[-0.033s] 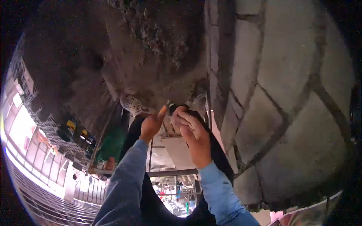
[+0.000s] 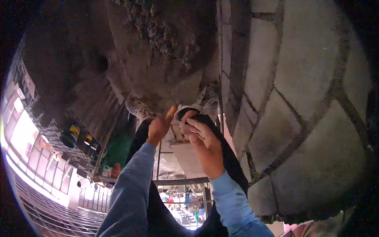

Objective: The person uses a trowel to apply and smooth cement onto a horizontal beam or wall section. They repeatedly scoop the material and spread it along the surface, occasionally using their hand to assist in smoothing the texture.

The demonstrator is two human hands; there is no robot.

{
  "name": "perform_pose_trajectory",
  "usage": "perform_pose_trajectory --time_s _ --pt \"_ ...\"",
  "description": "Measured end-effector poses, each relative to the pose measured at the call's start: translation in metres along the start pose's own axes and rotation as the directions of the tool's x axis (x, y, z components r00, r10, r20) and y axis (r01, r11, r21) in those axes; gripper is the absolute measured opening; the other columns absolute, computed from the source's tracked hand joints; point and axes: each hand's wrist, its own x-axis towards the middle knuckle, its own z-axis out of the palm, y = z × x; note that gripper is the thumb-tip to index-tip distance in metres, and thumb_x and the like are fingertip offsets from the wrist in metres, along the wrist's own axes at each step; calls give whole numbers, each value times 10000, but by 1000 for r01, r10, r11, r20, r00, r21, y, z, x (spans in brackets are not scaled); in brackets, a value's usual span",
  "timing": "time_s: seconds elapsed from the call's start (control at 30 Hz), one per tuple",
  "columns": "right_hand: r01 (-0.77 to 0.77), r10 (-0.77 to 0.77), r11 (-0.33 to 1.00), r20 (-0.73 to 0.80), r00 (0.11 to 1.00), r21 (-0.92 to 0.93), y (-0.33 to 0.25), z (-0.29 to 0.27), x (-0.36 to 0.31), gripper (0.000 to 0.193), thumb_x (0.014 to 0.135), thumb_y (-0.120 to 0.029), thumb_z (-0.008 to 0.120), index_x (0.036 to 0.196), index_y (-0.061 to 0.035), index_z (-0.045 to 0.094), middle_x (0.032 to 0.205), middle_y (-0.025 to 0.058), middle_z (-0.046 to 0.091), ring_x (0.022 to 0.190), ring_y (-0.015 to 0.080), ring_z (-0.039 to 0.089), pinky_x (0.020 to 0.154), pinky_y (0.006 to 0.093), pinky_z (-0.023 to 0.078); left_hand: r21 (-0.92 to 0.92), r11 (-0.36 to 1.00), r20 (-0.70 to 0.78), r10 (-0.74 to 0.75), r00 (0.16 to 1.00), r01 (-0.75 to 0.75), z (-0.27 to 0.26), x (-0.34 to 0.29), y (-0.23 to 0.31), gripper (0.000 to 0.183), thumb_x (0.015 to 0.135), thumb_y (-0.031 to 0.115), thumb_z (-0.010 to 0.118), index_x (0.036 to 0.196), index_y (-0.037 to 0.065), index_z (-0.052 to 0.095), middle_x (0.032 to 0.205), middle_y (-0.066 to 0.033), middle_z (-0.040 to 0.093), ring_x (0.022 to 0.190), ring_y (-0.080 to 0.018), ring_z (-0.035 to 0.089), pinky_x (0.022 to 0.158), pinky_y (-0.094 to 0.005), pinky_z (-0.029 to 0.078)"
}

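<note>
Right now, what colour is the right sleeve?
Right sleeve: light blue, clearest in the head view.

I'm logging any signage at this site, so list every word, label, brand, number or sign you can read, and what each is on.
None can be read: no legible text on the stone surface, the blue sleeves, the left hand or the right hand.
Yellow item at the left: too small and blurred to tell whether it bears markings.
</note>
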Motion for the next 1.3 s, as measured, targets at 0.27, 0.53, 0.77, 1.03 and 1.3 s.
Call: perform_pose_trajectory --time_s 0.27,0.53,0.77,1.03,1.3 --pt "-30 29 998 11 1000 48 4 -8 18 540 1022 -305 605 1435 17 473 1370 196 591 1281 263 567 1108 380 421 -204 979 -48 -35 998 25 -88 110 112 665 920 616 573 1033 -21 726 958 -278 716 967 -470 686 835 -526 543" --pt "5 -3 992 -17 1000 125 19 0 14 575 1009 -350 621 1431 16 486 1339 186 624 1244 244 591 1087 371 433 -276 961 -276 -61 959 -18 -95 72 120 555 947 583 558 1032 52 695 947 -254 713 920 -447 691 766 -539 523" --pt "-37 56 979 -88 995 202 19 2 13 547 1006 -329 614 1413 19 505 1284 169 658 1192 230 611 1072 358 433 -297 942 -561 -39 827 -157 -159 -15 122 357 946 400 662 1052 59 678 829 -181 706 768 -377 680 656 -472 512" --pt "-22 24 999 -64 998 26 32 20 24 518 981 -290 597 1400 9 536 1289 157 641 1171 229 623 1054 351 447 -86 973 -814 56 578 -216 -110 51 83 426 887 273 699 1259 92 600 940 -177 679 884 -408 642 746 -506 499" --pt "-62 70 995 -108 992 75 50 13 27 479 1000 -290 561 1391 -13 540 1288 163 648 1174 247 644 1027 365 476 -367 930 -571 -222 790 -4 -98 -2 112 450 948 323 642 1275 23 567 1042 -191 696 957 -415 642 812 -487 510"
